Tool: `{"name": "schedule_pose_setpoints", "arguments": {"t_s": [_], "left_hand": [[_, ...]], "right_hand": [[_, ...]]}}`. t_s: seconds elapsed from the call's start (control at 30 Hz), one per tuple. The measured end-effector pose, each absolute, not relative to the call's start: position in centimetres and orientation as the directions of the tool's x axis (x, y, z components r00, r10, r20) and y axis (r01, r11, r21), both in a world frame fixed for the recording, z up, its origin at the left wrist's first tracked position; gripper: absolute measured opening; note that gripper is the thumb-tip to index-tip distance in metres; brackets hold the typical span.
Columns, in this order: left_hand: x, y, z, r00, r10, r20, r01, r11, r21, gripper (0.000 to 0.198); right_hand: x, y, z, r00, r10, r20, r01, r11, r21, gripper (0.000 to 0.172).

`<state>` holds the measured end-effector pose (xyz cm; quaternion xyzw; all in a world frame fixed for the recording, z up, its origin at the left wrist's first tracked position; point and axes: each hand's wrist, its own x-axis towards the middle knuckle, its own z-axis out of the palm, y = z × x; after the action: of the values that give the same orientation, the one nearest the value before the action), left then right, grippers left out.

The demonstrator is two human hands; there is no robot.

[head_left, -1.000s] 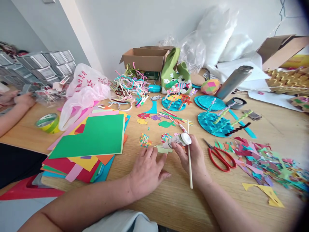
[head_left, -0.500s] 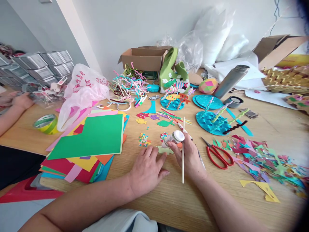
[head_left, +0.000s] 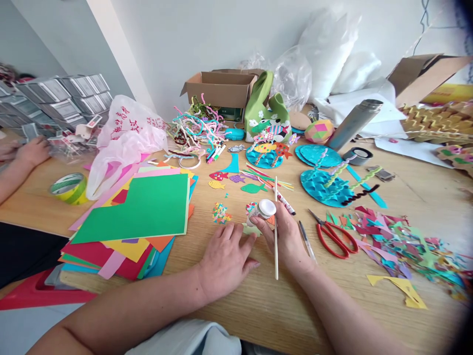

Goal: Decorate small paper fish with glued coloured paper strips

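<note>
My right hand [head_left: 288,236] is closed around a small white glue bottle [head_left: 263,211], tipped so its nozzle points down at a pale green paper cut-out [head_left: 248,229]. The same hand also grips a thin white stick [head_left: 275,228] that stands almost upright. My left hand [head_left: 223,259] lies flat with fingers spread on the wooden table [head_left: 236,296], its fingertips at the cut-out's left edge. A small pile of coloured paper bits [head_left: 220,214] lies just left of the bottle.
A stack of coloured paper sheets [head_left: 136,217] lies at left, red-handled scissors [head_left: 332,235] and a pen [head_left: 306,240] at right, beside a heap of paper scraps [head_left: 402,244]. Blue paper discs [head_left: 323,187], paper fish and cardboard boxes sit behind. Another person's hand [head_left: 31,150] works at far left.
My right hand has drawn a little left and toward me with the bottle, tipping it more steeply over the cut-out; the stick has swung closer to upright. My left hand has stayed put.
</note>
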<state>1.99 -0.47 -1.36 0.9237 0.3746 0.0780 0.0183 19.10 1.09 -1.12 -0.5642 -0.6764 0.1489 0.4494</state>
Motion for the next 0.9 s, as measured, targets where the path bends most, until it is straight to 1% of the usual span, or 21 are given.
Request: {"name": "schedule_pose_setpoints", "arguments": {"t_s": [0.23,0.47,0.57,0.77,0.9], "left_hand": [[1.98,-0.50,-1.21,0.708,0.693,0.140,0.687,-0.721,0.095,0.052],[1.94,-0.43,-1.39,0.708,0.689,0.152,0.684,-0.723,0.091,0.051],[1.93,-0.42,-1.41,0.710,0.688,0.148,0.683,-0.725,0.091,0.052],[1.96,-0.43,-1.34,0.710,0.688,0.150,0.682,-0.725,0.097,0.052],[1.95,-0.41,-1.37,0.711,0.687,0.153,0.681,-0.726,0.095,0.053]], "right_hand": [[18.99,1.15,-0.96,0.047,0.871,0.489,0.635,0.352,-0.688,0.014],[18.83,1.16,-0.86,0.054,0.883,0.465,0.620,0.336,-0.709,0.016],[18.81,1.10,-0.84,0.062,0.868,0.493,0.625,0.351,-0.697,0.016],[18.83,1.20,-1.00,0.011,0.855,0.518,0.655,0.385,-0.650,0.013],[18.85,1.22,-1.13,0.022,0.849,0.529,0.668,0.381,-0.640,0.012]]}}
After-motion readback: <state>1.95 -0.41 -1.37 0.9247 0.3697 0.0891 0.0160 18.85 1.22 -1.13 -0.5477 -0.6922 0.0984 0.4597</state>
